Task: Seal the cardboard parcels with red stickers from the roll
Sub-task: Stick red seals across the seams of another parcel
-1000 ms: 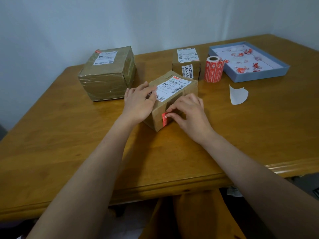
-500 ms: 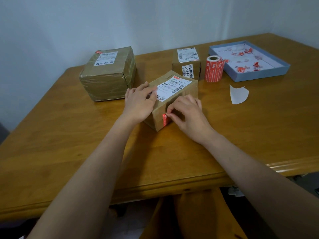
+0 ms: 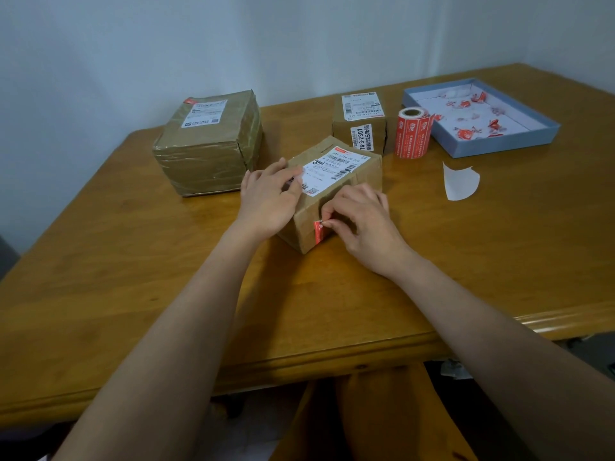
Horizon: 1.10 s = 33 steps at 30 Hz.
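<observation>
Since the earlier frame the right hand (image 3: 364, 224) has shifted little; its thumb and forefinger now pinch at the top edge of the small red sticker (image 3: 319, 231) rather than pressing flat on it. Camera has also tipped slightly.

Left hand (image 3: 271, 197) lies spread, palm down, on the near-left top corner of the small brown cardboard parcel with the white shipping label (image 3: 336, 191). Not gripping, just weighting the box so it doesn't slide under the sideways push.

Right hand is a narrow pinch on the sticker's upper corner; other fingers curl against the box's front face. Sticker sits directly under and left of the pinch, wrapped round the near vertical corner of the box, lower end stuck down. Can't tell if the top corner is lifted or being pressed home.

Red sticker roll (image 3: 412, 133) stands upright well beyond the right hand, next to the small labelled cardboard box (image 3: 361, 124). Torn white backing paper (image 3: 461, 183) lies right of the grip, shallow blue tray of scraps (image 3: 499, 144) past it. Large taped brown parcel (image 3: 208, 144) is far-left of the left hand.

My read: seal on this box is nearly finished.
</observation>
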{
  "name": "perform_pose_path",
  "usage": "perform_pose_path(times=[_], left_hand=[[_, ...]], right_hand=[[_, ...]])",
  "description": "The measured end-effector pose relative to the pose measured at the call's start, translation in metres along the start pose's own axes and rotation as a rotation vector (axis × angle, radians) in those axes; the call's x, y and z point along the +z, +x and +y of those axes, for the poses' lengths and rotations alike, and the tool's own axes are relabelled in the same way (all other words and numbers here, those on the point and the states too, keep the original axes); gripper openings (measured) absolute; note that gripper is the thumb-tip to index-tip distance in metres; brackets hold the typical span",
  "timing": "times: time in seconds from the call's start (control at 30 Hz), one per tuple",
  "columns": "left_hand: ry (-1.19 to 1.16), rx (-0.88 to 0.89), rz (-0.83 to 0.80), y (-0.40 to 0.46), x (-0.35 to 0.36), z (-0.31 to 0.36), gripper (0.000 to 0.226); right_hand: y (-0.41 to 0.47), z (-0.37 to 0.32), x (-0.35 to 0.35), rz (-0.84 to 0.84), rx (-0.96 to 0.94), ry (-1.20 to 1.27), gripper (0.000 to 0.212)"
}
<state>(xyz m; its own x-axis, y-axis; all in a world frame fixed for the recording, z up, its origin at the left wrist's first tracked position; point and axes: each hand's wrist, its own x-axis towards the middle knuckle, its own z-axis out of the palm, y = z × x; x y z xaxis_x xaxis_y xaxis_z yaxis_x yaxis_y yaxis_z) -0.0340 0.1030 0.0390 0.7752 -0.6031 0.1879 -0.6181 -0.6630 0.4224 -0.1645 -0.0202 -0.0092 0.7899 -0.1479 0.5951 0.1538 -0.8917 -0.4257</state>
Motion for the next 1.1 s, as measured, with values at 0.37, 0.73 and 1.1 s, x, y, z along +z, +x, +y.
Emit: perform_pose_path(times=[0.37,0.73,1.1], left_hand=[[0.009,0.008,-0.009,-0.0005,-0.0001,0.0009,0.040],[0.005,0.001,-0.012,-0.0019,-0.0015,0.0015,0.040],[0.014,0.005,-0.016,-0.0018,-0.0012,0.0024,0.040]], right_hand=[[-0.0002,-0.0002,-0.0006,-0.017,0.022,0.031,0.008],[0.0010,0.0001,0.0003,-0.019,0.012,0.050,0.011],[0.0004,0.0006,0.0003,-0.033,0.025,0.056,0.011]])
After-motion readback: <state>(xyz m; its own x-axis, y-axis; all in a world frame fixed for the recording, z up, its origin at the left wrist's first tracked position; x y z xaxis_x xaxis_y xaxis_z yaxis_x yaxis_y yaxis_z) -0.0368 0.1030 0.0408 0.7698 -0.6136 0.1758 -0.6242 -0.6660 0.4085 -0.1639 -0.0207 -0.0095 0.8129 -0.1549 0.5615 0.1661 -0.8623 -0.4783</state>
